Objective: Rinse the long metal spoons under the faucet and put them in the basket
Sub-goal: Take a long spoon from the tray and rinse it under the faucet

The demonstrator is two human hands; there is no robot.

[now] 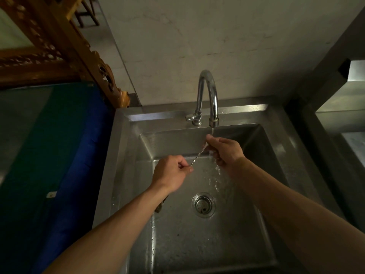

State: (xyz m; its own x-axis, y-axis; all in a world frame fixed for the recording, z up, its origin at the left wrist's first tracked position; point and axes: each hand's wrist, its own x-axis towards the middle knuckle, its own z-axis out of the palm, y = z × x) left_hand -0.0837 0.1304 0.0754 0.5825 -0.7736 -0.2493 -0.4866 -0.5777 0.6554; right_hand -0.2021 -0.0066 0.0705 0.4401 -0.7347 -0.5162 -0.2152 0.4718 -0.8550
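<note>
Spoon (198, 155) pinched at handle end by left hand (170, 173), other end gripped in right hand (225, 153), under running faucet (207, 95), above sink (122, 155).

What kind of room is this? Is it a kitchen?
Probably a kitchen or washing-up corner. There is a deep steel sink with a curved faucet running water, and the left hand and right hand hold a long metal spoon under it.
</note>
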